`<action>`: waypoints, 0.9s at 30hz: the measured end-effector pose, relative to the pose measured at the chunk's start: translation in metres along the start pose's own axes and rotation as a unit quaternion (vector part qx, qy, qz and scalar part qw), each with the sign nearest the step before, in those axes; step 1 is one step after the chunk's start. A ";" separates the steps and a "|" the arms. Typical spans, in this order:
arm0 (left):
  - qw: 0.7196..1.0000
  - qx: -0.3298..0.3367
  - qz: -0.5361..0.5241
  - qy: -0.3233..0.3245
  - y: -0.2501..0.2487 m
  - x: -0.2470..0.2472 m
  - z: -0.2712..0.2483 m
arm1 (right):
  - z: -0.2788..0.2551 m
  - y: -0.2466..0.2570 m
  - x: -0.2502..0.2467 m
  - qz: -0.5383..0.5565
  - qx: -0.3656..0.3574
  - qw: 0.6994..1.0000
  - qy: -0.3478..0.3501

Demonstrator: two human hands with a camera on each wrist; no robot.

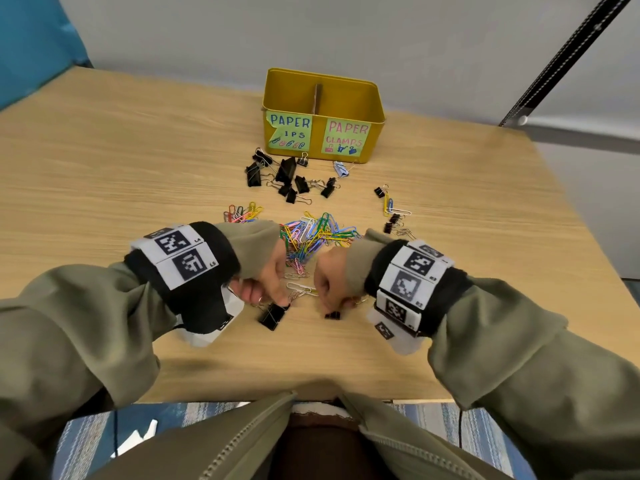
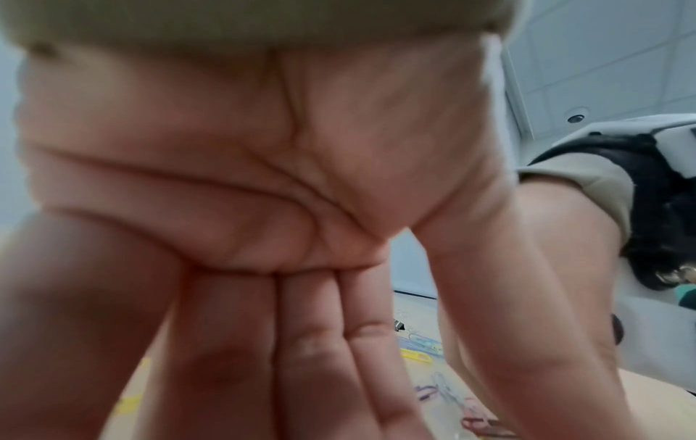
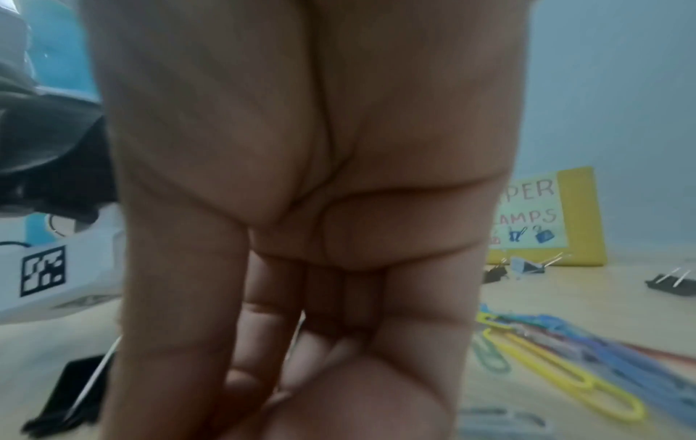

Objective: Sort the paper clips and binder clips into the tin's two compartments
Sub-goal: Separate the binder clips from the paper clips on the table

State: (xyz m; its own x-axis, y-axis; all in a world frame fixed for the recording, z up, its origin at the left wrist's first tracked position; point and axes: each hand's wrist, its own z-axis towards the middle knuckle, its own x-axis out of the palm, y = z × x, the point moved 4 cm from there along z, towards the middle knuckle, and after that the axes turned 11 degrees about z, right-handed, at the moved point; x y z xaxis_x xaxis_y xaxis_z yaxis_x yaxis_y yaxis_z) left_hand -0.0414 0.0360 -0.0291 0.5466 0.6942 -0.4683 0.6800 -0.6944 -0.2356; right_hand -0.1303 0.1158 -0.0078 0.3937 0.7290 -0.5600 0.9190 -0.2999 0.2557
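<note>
A yellow tin (image 1: 375, 133) with a centre divider stands at the back, labelled for paper clips on the left and "PAPER CLAMPS" on the right (image 3: 580, 214). In front of it lie several black binder clips (image 1: 287, 174), and nearer me a heap of coloured paper clips (image 1: 311, 233). My left hand (image 1: 277, 299) is curled down at the table, pinching the wire handle of a black binder clip (image 1: 273, 316) that lies on the wood. My right hand (image 1: 327, 297) is curled over a smaller black binder clip (image 1: 333, 315), fingertips on it. Both wrist views are mostly filled by palm.
Silver paper clips (image 1: 299, 289) lie between my hands. A few more binder and paper clips (image 1: 391, 209) are scattered to the right. Another small bunch of paper clips (image 1: 242, 213) sits to the left. The wooden table's (image 1: 104, 168) front edge is close to my body.
</note>
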 end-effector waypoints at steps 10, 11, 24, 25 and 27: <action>0.996 -0.052 -0.004 0.070 0.007 0.020 0.005 | 0.019 0.035 -0.007 -0.054 -0.064 0.990 -0.113; 0.997 -0.048 0.001 0.060 0.008 0.019 0.004 | 0.021 0.037 -0.006 -0.057 -0.060 0.991 -0.104; 1.000 -0.016 -0.012 0.015 0.013 0.011 -0.013 | 0.013 0.005 -0.038 -0.071 0.035 0.987 -0.139; 1.000 -0.013 -0.018 -0.001 0.015 0.007 -0.017 | 0.010 -0.001 -0.042 -0.037 0.041 0.988 -0.145; 0.997 -0.011 -0.024 -0.067 0.025 -0.006 -0.026 | 0.000 -0.013 -0.047 0.017 0.053 0.988 -0.146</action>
State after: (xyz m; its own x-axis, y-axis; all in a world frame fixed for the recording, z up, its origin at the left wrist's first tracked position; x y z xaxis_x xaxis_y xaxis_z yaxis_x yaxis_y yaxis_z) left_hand -0.0154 0.0193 -0.0102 0.4432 0.6941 -0.5672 0.7153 -0.6553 -0.2429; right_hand -0.1613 0.0854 0.0157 0.3981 0.5144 -0.7595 0.8963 -0.3944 0.2027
